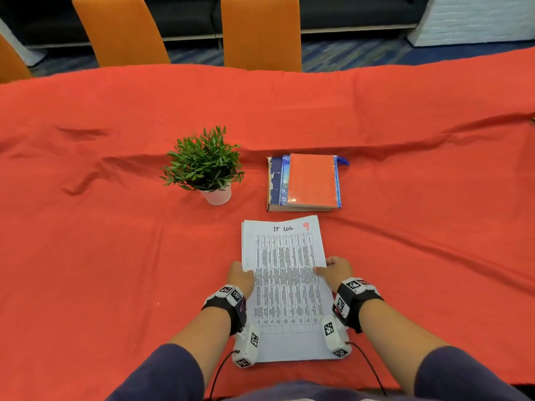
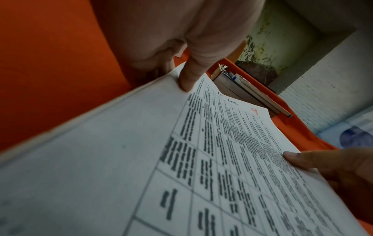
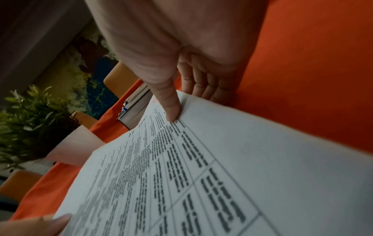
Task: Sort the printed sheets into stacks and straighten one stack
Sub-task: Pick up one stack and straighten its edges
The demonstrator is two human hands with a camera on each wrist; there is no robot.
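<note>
The pile of printed sheets (image 1: 285, 285) lies on the red cloth (image 1: 115, 256) before the person, the left hand (image 1: 240, 277) and right hand (image 1: 335, 269) pinching its long edges (thumbs on top), light, floppy and prone to sliding apart, so I judge mid-edge holds best.

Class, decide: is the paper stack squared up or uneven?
Uneven: the stack of sheets shows offset page edges along its far left side, gripped by left hand and right hand.
</note>
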